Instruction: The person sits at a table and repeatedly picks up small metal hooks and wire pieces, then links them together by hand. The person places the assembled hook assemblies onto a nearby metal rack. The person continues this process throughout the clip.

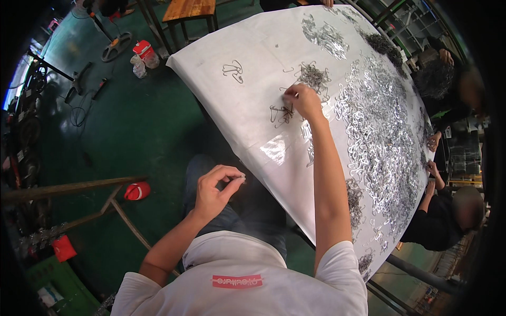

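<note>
My left hand is raised off the table's near edge, thumb and fingertips pinched together; whatever lies between them is too small to make out. Over the white-covered table reaches my right hand, its fingers closed and pointing down at a small pile of dark bent-wire hooks. What those fingertips hold is hidden. Just beyond that hand lies a denser heap of grey wire hooks. A few loose hooks sit apart toward the table's far left.
A broad spread of shiny S-shaped hooks covers the table's right side. Co-workers' hands are at the right edge. A wooden stool and a red-and-white container stand beyond the left side. A wooden bar runs at left.
</note>
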`<state>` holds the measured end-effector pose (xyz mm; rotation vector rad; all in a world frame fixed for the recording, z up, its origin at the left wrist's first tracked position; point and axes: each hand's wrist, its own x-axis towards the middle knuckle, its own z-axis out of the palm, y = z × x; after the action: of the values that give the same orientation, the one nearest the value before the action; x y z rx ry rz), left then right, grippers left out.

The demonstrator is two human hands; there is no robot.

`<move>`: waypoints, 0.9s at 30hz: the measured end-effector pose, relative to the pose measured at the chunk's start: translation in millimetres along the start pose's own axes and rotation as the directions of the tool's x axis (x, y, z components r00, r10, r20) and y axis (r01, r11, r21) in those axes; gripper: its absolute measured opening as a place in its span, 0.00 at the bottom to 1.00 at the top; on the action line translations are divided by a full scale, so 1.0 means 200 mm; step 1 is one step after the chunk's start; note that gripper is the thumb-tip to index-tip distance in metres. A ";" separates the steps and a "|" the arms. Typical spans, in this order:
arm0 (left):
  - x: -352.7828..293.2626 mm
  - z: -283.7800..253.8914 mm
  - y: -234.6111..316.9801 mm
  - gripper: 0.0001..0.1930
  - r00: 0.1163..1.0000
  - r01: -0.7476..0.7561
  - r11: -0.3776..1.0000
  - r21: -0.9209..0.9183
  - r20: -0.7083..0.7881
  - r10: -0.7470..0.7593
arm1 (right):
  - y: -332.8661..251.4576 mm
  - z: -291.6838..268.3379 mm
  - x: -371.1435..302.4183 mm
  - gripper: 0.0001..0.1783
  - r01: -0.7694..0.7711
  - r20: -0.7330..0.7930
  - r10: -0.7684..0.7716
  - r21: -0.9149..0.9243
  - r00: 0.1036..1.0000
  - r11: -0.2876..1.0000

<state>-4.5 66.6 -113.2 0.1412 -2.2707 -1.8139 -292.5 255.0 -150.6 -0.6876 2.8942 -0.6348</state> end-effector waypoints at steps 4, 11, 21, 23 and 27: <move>-0.03 -0.01 0.03 0.05 1.000 -0.016 1.000 0.015 0.003 0.016 | 0.03 0.03 0.16 0.08 0.016 -0.004 -0.017 -0.142 1.000 0.990; -0.09 0.02 0.05 0.05 0.994 -0.102 0.994 0.040 -0.037 0.103 | -0.01 0.01 0.02 0.10 0.010 -0.064 -0.009 0.011 0.998 1.000; -0.14 0.08 0.01 0.08 0.992 -0.123 0.992 0.027 -0.020 0.124 | -0.38 0.01 -0.90 0.09 -0.268 0.188 0.315 0.934 0.930 0.235; -0.15 0.10 0.02 0.08 0.992 -0.127 0.992 0.023 -0.006 0.127 | -0.49 -0.02 -1.06 0.10 -0.287 0.229 0.317 0.946 0.920 0.150; -0.19 0.13 0.04 0.09 0.993 -0.117 0.993 0.000 0.018 0.117 | -0.65 -0.02 -1.28 0.05 -0.233 0.200 0.314 0.970 0.928 0.071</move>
<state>26.2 100.2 -115.9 -0.0087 -2.2415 -1.7617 -10.7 266.7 -92.7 0.1443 1.6882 -2.1674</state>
